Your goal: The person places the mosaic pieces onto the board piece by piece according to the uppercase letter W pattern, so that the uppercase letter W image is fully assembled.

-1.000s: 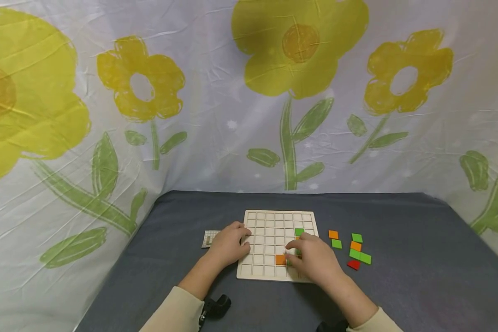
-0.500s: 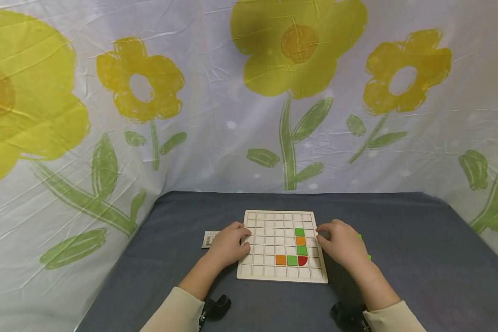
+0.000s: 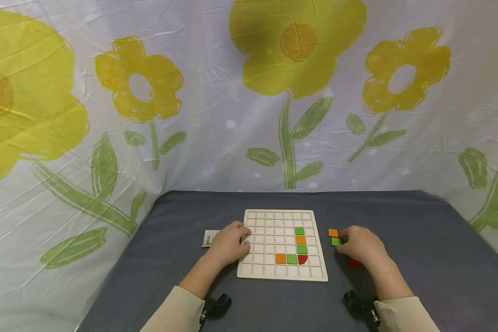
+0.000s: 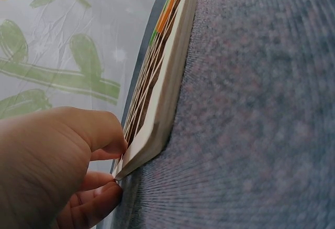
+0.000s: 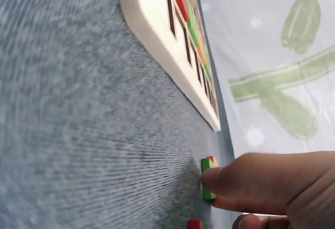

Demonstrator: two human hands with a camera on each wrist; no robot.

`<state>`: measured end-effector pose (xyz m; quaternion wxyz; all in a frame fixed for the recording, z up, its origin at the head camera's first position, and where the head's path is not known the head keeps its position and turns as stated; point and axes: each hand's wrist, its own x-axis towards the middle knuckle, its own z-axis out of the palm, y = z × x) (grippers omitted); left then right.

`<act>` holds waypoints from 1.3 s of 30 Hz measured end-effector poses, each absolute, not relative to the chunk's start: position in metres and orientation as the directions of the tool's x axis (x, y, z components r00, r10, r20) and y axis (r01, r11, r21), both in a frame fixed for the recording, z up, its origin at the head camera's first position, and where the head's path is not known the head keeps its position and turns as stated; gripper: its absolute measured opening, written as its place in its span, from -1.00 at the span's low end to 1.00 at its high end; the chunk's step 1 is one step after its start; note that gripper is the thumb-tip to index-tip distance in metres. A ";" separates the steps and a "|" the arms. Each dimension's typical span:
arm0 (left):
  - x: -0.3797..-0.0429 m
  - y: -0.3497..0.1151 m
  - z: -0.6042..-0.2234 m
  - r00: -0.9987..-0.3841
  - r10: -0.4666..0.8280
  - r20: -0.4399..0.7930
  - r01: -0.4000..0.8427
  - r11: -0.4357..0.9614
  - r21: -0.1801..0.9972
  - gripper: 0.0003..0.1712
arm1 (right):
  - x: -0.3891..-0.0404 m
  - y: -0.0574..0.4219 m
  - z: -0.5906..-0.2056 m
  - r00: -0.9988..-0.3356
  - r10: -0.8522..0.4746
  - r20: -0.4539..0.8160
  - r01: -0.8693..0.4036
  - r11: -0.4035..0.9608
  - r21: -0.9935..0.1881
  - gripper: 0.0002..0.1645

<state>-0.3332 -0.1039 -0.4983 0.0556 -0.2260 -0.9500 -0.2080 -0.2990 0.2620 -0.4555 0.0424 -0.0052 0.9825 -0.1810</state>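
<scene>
Well, right hand [image 3: 363,244]: pinching one square green tile [image 3: 336,241], on the grey cloth [image 3: 274,304] right of the board [image 3: 269,240]
Near it: one orange tile [image 3: 333,233], one red tile [image 3: 353,263], partly hidden
Left hand [image 3: 229,242]: gripping the board's left edge
On the board: three green squares [image 3: 299,231], two orange squares [image 3: 300,240], one rounded red piece [image 3: 302,259]

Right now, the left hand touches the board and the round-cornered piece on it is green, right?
Almost: the round-cornered piece on the board is red, not green; the head view shows it. The left hand does touch the board.
</scene>
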 end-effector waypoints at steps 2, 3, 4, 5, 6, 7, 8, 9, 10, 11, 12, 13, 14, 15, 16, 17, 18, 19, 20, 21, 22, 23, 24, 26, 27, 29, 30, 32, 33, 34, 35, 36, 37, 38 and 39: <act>-0.333 -0.104 -0.498 -0.891 0.407 0.202 0.454 0.810 0.372 -0.61 | -0.300 0.263 -0.456 -0.996 -0.030 -0.080 0.000 0.935 -0.354 -0.49; -0.333 -0.104 -0.498 -0.890 0.408 0.203 0.456 0.808 0.372 -0.61 | -0.300 0.263 -0.456 -0.996 -0.031 -0.079 -0.001 0.935 -0.354 -0.50; -0.333 -0.104 -0.498 -0.889 0.410 0.205 0.459 0.806 0.375 -0.61 | -0.300 0.263 -0.456 -0.997 -0.032 -0.076 -0.003 0.936 -0.351 -0.52; -0.332 -0.104 -0.498 -0.887 0.413 0.207 0.461 0.803 0.377 -0.61 | -0.300 0.263 -0.456 -0.997 -0.034 -0.072 -0.006 0.937 -0.349 -0.53; -0.332 -0.104 -0.497 -0.887 0.413 0.207 0.462 0.801 0.380 -0.62 | -0.300 0.263 -0.456 -0.997 -0.035 -0.069 -0.008 0.938 -0.346 -0.55; -0.332 -0.104 -0.497 -0.886 0.415 0.209 0.464 0.799 0.381 -0.62 | -0.300 0.264 -0.456 -0.997 -0.035 -0.069 -0.009 0.938 -0.346 -0.55; -0.331 -0.104 -0.497 -0.885 0.415 0.211 0.466 0.798 0.382 -0.62 | -0.300 0.264 -0.457 -0.997 -0.034 -0.069 -0.008 0.938 -0.348 -0.56; -0.331 -0.105 -0.498 -0.885 0.416 0.210 0.466 0.799 0.380 -0.62 | -0.300 0.264 -0.457 -0.997 -0.034 -0.070 -0.008 0.937 -0.350 -0.57; -0.332 -0.105 -0.498 -0.885 0.416 0.211 0.466 0.799 0.379 -0.62 | -0.300 0.265 -0.457 -0.997 -0.035 -0.070 -0.008 0.936 -0.352 -0.58; -0.332 -0.105 -0.498 -0.885 0.415 0.210 0.465 0.801 0.378 -0.62 | -0.300 0.265 -0.458 -0.997 -0.035 -0.071 -0.008 0.935 -0.354 -0.59; -0.332 -0.105 -0.498 -0.886 0.414 0.208 0.463 0.802 0.377 -0.62 | -0.300 0.266 -0.458 -0.997 -0.036 -0.073 -0.008 0.934 -0.356 -0.60; -0.332 -0.105 -0.498 -0.886 0.414 0.209 0.463 0.803 0.374 -0.62 | -0.300 0.267 -0.459 -0.996 -0.037 -0.076 -0.007 0.933 -0.359 -0.61; -0.332 -0.104 -0.498 -0.887 0.414 0.207 0.463 0.804 0.374 -0.62 | -0.300 0.267 -0.459 -0.996 -0.040 -0.077 -0.009 0.932 -0.362 -0.62; -0.332 -0.104 -0.498 -0.887 0.413 0.206 0.462 0.804 0.374 -0.62 | -0.300 0.268 -0.460 -0.996 -0.042 -0.078 -0.011 0.931 -0.364 -0.63; -0.332 -0.105 -0.498 -0.887 0.413 0.206 0.462 0.803 0.376 -0.62 | -0.300 0.269 -0.460 -0.996 -0.045 -0.079 -0.013 0.930 -0.366 -0.65; -0.331 -0.105 -0.498 -0.887 0.414 0.205 0.462 0.803 0.377 -0.62 | -0.300 0.269 -0.459 -0.996 -0.049 -0.079 -0.016 0.930 -0.368 -0.66; -0.331 -0.105 -0.498 -0.887 0.414 0.206 0.463 0.802 0.377 -0.62 | -0.300 0.269 -0.458 -0.996 -0.052 -0.077 -0.019 0.929 -0.370 -0.67; -0.331 -0.105 -0.498 -0.886 0.415 0.206 0.463 0.802 0.377 -0.62 | -0.299 0.269 -0.457 -0.996 -0.054 -0.076 -0.022 0.929 -0.371 -0.69; -0.331 -0.105 -0.497 -0.886 0.415 0.206 0.463 0.801 0.380 -0.62 | -0.299 0.270 -0.456 -0.996 -0.057 -0.074 -0.025 0.928 -0.371 -0.69; -0.331 -0.105 -0.497 -0.887 0.414 0.205 0.462 0.801 0.380 -0.62 | -0.299 0.270 -0.454 -0.996 -0.057 -0.075 -0.025 0.928 -0.372 -0.70; -0.331 -0.105 -0.497 -0.887 0.415 0.205 0.463 0.801 0.381 -0.62 | -0.298 0.269 -0.452 -0.995 -0.058 -0.077 -0.025 0.927 -0.374 -0.70; -0.331 -0.105 -0.497 -0.886 0.416 0.206 0.464 0.800 0.382 -0.62 | -0.298 0.269 -0.450 -0.995 -0.058 -0.078 -0.025 0.927 -0.375 -0.70; -0.331 -0.105 -0.497 -0.886 0.416 0.205 0.464 0.799 0.382 -0.62 | -0.297 0.269 -0.449 -0.995 -0.057 -0.080 -0.023 0.926 -0.377 -0.69; -0.331 -0.103 -0.497 -0.885 0.418 0.203 0.465 0.796 0.386 -0.62 | -0.296 0.270 -0.446 -0.995 -0.059 -0.076 -0.025 0.922 -0.385 -0.67; -0.331 -0.102 -0.497 -0.885 0.420 0.203 0.466 0.795 0.387 -0.62 | -0.295 0.271 -0.445 -0.995 -0.062 -0.073 -0.029 0.920 -0.390 -0.66; -0.331 -0.101 -0.497 -0.882 0.425 0.204 0.472 0.790 0.391 -0.62 | -0.293 0.271 -0.442 -0.996 -0.070 -0.052 -0.043 0.914 -0.404 -0.65; -0.331 -0.101 -0.497 -0.881 0.427 0.202 0.472 0.790 0.391 -0.62 | -0.293 0.270 -0.440 -0.996 -0.076 -0.037 -0.054 0.910 -0.412 -0.65; -0.331 -0.102 -0.497 -0.879 0.430 0.208 0.478 0.788 0.388 -0.62 | -0.292 0.267 -0.436 -0.995 -0.096 -0.008 -0.083 0.893 -0.442 -0.67; -0.332 -0.102 -0.498 -0.877 0.432 0.211 0.481 0.788 0.385 -0.62 | -0.292 0.265 -0.433 -0.994 -0.106 0.007 -0.097 0.883 -0.459 -0.68; -0.332 -0.103 -0.498 -0.877 0.431 0.213 0.481 0.787 0.386 -0.62 | -0.292 0.262 -0.430 -0.993 -0.113 0.020 -0.109 0.874 -0.474 -0.70; -0.332 -0.104 -0.498 -0.878 0.429 0.213 0.479 0.789 0.385 -0.62 | -0.292 0.260 -0.427 -0.992 -0.119 0.029 -0.118 0.863 -0.491 -0.71; -0.332 -0.104 -0.498 -0.878 0.427 0.215 0.478 0.790 0.384 -0.62 | -0.293 0.258 -0.425 -0.991 -0.128 0.038 -0.129 0.854 -0.505 -0.72; -0.332 -0.105 -0.499 -0.878 0.425 0.219 0.478 0.788 0.387 -0.62 | -0.293 0.256 -0.422 -0.990 -0.135 0.043 -0.138 0.844 -0.519 -0.73; -0.332 -0.105 -0.499 -0.878 0.424 0.221 0.478 0.787 0.389 -0.62 | -0.294 0.254 -0.420 -0.989 -0.141 0.049 -0.145 0.839 -0.525 -0.73; -0.332 -0.105 -0.499 -0.880 0.422 0.220 0.476 0.787 0.392 -0.62 | -0.295 0.252 -0.418 -0.988 -0.144 0.052 -0.149 0.835 -0.530 -0.73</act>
